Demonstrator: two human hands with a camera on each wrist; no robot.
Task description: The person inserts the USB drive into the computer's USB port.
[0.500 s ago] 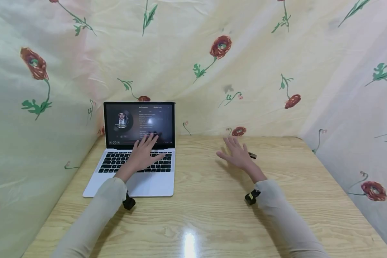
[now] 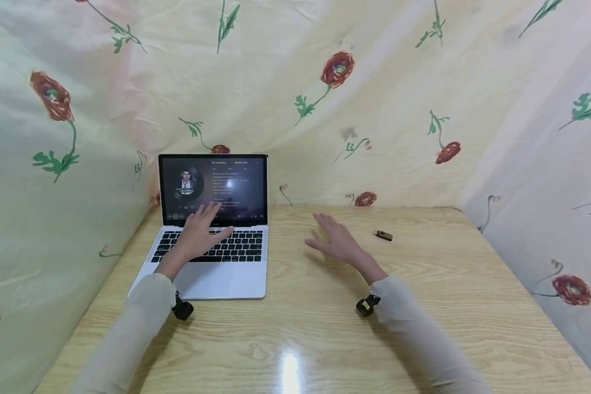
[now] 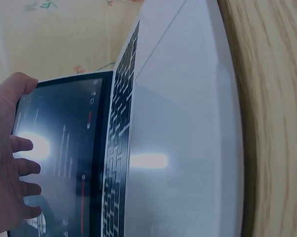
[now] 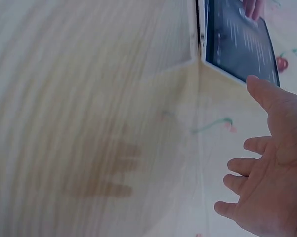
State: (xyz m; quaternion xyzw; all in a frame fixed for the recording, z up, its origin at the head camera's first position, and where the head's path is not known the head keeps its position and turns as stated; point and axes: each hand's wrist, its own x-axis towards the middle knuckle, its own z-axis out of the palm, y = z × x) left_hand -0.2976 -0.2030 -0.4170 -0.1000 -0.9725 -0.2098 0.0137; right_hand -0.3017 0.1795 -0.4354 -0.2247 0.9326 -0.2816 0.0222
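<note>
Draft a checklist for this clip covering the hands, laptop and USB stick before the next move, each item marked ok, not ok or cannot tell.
1. Laptop open, screen lit: ok.
2. Left hand free: ok; fingers extended, holding nothing, in front of the laptop.
3. Right hand free: ok; fingers extended, holding nothing, right of the laptop.
4. USB stick in plain sight: ok; it lies uncovered on the table, to the right of the right hand.
5. USB stick in hand: not ok; neither hand touches it.
6. Laptop ports free: cannot tell; hidden or too blurred.
</note>
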